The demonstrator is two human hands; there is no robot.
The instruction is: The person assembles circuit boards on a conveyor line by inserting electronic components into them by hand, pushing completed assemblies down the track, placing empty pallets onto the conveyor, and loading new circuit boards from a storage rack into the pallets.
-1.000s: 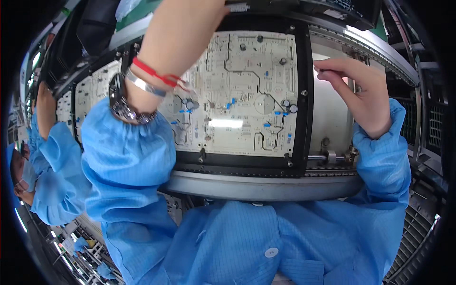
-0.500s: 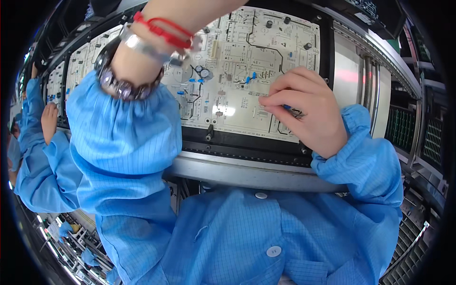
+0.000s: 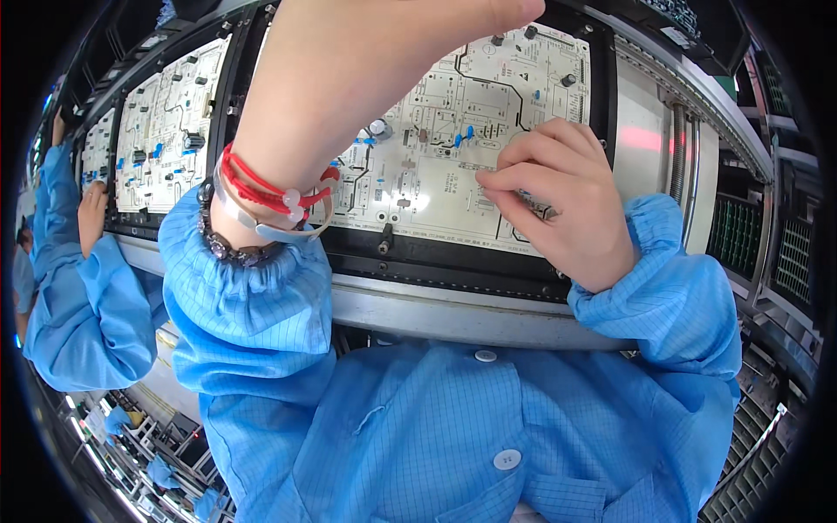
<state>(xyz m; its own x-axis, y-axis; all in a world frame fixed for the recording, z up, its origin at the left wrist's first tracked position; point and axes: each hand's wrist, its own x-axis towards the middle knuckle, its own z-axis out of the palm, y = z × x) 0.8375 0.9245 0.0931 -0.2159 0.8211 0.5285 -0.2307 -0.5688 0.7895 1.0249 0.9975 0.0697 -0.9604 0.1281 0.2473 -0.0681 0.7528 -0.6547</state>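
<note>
A white printed circuit board (image 3: 453, 205) lies in a black frame before me, fitted with blue components (image 3: 464, 137) and black cylindrical capacitors (image 3: 568, 80). Over its right part, my right hand (image 3: 567, 192) is closed, thumb and forefinger tips pinched together just above the board. Thin wire leads of small components (image 3: 545, 212) show inside its curled fingers; their exact kind is hard to make out. My left hand (image 3: 392, 61) reaches across the board's upper left to the top edge of the view. One fingertip shows there; the other fingers are hidden or out of view.
To the left, another populated circuit board (image 3: 166, 131) sits in the same line, with a co-worker's hand (image 3: 92, 209) beside it. A metal rail (image 3: 453, 314) runs along the near edge. Racks with green boards (image 3: 793, 257) stand at the right.
My left hand has moved up and to the right, its thumb or fingertip coming into view at the top. The right hand stays nearly still, pinched over the board.
</note>
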